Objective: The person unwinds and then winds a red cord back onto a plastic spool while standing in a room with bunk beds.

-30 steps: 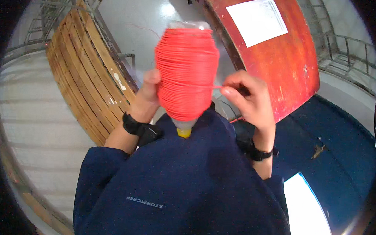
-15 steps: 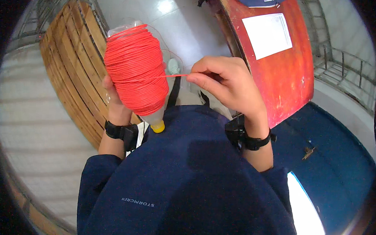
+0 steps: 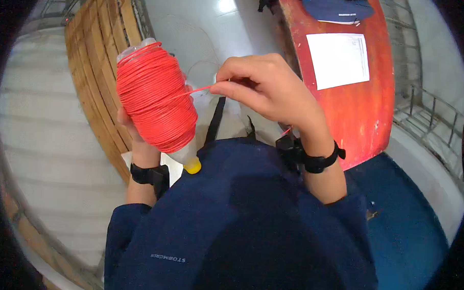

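One dark blue shirt (image 3: pixel 173 219) fills the near ground, and just beyond it one cloudy plastic bottle (image 3: pixel 181 156) tilts, its yellow cap (image 3: pixel 192 166) toward the wearer and its other end up and left. The left hand (image 3: pixel 135 131) is curled around the bottle from behind, mostly hidden; the right hand (image 3: pixel 272 90), beside it, pinches a strand (image 3: pixel 200 89) between thumb and forefinger. That strand runs straight to the wound red cord (image 3: pixel 154 99) — slantwise over the turns beneath it. If its angle drifts, turns could cross and bind; if the pinch loosens, slack could spread through the coils. The outermost turns at the uncapped end sit askew near the rounded edge, so a sideways pull might slip them off. A short red piece shows by the right wrist; whether it joins the strand, I cannot tell.

Counted outward: two hands, two black wrist straps (image 3: pixel 321 162), one bottle, one cap, one taut strand — the turns are too many to count. Farther off, one slatted wooden bench (image 3: pixel 99 63), one red tabletop (image 3: pixel 363 124), one white sheet (image 3: pixel 338 59) and one dark blue cloth item (image 3: pixel 339 9).
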### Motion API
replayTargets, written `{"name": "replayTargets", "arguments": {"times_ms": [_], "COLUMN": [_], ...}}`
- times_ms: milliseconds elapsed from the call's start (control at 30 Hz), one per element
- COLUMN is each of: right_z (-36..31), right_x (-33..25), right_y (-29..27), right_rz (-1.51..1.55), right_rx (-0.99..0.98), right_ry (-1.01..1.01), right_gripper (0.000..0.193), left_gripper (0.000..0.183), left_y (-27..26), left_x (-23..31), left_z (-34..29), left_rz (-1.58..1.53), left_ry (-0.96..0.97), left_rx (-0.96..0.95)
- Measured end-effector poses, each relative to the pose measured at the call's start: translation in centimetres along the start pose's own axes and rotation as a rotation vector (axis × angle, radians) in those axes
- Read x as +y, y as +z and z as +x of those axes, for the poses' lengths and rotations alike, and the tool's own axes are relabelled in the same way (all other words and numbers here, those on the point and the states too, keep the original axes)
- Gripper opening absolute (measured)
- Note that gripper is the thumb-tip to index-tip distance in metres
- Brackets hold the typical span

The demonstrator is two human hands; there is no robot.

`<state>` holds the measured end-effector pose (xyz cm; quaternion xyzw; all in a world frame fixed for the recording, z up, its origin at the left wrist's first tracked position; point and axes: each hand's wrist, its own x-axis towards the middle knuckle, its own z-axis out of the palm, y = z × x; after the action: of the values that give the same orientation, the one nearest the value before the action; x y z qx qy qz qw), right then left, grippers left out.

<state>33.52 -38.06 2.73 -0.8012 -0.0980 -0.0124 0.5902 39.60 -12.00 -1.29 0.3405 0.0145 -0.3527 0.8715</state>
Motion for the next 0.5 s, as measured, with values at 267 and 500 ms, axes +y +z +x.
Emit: {"name": "replayTargets", "arguments": {"times_ms": [267, 500], "right_z": [-1.3, -2.5], "right_x": [1.0, -0.3], "right_y": [-1.9, 1.0], "right_rz": [0.064, 0.055], "right_rx": [-0.153, -0.15], "right_ry": [-0.059, -0.205], "right_gripper": [0.012, 0.016], "left_gripper": [0.105, 0.11], "left_y": [1.9, 1.0], "left_x": [-3.3, -3.3], "left_z": [-3.4, -7.2], "left_rz": [0.004, 0.021], "left_ry": [0.132, 0.146], "left_rx": [0.208, 0.112]}}
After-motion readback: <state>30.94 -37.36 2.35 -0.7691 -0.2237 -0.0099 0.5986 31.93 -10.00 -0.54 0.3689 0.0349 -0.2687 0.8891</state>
